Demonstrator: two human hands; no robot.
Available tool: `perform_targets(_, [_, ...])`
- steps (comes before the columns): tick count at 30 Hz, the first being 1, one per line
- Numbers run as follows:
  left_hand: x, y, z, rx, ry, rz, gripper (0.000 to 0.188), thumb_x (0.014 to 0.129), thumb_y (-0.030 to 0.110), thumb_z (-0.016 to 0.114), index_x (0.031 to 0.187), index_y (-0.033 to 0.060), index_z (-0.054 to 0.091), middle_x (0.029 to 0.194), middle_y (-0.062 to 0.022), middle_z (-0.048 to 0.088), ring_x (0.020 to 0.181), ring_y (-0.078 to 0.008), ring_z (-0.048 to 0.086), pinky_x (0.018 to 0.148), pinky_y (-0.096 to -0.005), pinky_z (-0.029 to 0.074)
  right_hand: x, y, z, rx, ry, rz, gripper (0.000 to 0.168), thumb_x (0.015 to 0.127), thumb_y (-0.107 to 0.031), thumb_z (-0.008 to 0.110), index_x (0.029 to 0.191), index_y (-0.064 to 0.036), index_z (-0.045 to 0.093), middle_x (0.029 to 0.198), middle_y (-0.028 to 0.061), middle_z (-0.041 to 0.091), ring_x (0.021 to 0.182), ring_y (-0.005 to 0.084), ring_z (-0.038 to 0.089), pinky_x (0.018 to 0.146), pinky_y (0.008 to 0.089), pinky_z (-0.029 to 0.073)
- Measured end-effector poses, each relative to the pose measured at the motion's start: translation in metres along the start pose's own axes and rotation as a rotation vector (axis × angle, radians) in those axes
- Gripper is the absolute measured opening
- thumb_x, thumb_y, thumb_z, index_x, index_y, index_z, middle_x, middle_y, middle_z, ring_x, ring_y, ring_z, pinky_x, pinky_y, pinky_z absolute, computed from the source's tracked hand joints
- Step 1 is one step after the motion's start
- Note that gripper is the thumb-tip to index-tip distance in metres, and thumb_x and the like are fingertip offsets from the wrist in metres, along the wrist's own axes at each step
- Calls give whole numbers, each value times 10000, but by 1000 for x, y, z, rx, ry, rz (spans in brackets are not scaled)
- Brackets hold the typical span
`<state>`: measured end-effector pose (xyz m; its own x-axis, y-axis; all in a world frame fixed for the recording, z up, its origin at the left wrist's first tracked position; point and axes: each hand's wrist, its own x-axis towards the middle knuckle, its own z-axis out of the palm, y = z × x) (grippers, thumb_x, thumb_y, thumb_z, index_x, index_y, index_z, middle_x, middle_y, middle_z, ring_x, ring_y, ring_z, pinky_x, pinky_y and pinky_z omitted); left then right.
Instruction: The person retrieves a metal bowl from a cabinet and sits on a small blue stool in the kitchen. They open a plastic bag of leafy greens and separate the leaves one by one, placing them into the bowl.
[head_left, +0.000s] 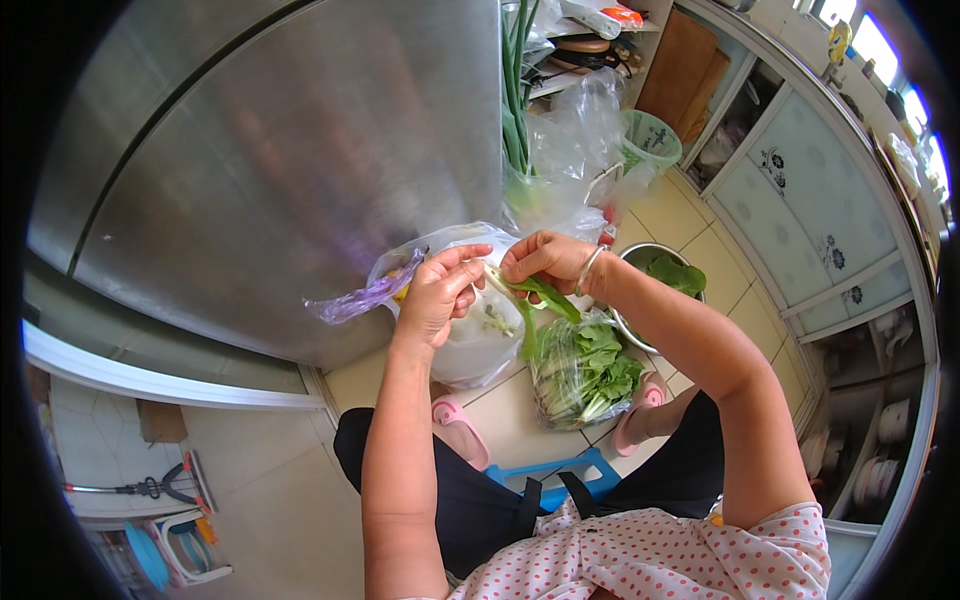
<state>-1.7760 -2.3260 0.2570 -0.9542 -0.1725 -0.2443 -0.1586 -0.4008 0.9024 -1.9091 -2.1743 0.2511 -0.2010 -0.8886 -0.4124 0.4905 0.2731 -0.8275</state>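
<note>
My right hand (546, 264), with a bangle at its wrist, pinches a green leafy vegetable stalk (551, 296) whose pale root end points at my left hand. My left hand (448, 283) is at that pale end with thumb and forefinger close together; whether it grips the stalk I cannot tell. Both hands are above a white plastic bag (469, 352) with some plant scraps inside. A clear bag of leafy greens (581, 371) lies on the floor between my feet. Behind my right forearm stands a metal bowl (624, 330) with green leaves in it.
A steel refrigerator (300, 172) rises at the left. Beyond the hands are clear plastic bags (562, 157) with green onions (516, 97), and a green waste basket (651, 142). Glass-fronted cabinets (817, 195) line the right side. A blue stool (555, 495) is under me.
</note>
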Motion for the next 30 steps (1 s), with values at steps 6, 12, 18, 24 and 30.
perform_targets(6, [-2,1,-8,3,-54,95,88,808,95,622,837,14,601,642,38,505,482,-20,352,424,-159,251,-5,-17,5,-21,21,72,61,763,-65,590,768,-4,592,635,47,544,519,99,494,409,219,357])
perform_targets(12, [-4,3,-9,11,-63,132,78,795,75,646,784,9,605,612,24,522,474,-24,372,422,-162,270,-12,-27,11,-42,62,83,39,740,-51,551,734,-17,569,595,15,471,467,74,385,382,210,273])
perform_targets(18, [-4,4,-7,99,-83,180,94,787,62,651,732,17,588,602,7,534,460,-23,383,411,-163,280,-16,-23,7,-11,56,91,46,731,-55,539,711,-18,559,584,12,460,440,65,352,373,199,247])
perform_targets(24, [-2,2,-16,165,31,156,68,767,48,646,741,20,590,595,6,530,454,-26,385,408,-164,278,-21,-21,4,40,120,97,87,748,-79,535,735,-1,571,599,44,512,426,51,330,358,187,243])
perform_targets(30, [7,-12,-15,421,85,216,81,759,43,643,817,-6,616,640,21,518,472,-28,389,411,-172,270,-23,-22,-1,102,97,99,111,764,-84,538,751,20,574,592,54,515,431,54,358,355,188,262])
